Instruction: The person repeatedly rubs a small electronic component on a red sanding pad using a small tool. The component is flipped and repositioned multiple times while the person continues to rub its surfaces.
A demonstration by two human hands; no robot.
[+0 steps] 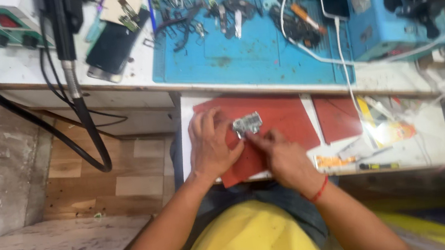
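Note:
My left hand (211,145) and my right hand (282,157) meet over a red mat (282,114) that lies on a pulled-out white shelf (186,104) below the bench. Between the fingertips of both hands is a small silvery circuit board (247,123), held just above the mat. The left fingers pinch its left edge. My right thumb and forefinger press at its lower edge. A red thread circles my right wrist.
Above is a blue work mat (248,56) strewn with tweezers, pliers and small parts. A dark phone (112,45) lies to its left, near a black hose (80,107). A second red mat (337,115), a white cable (345,73) and yellow packets lie to the right.

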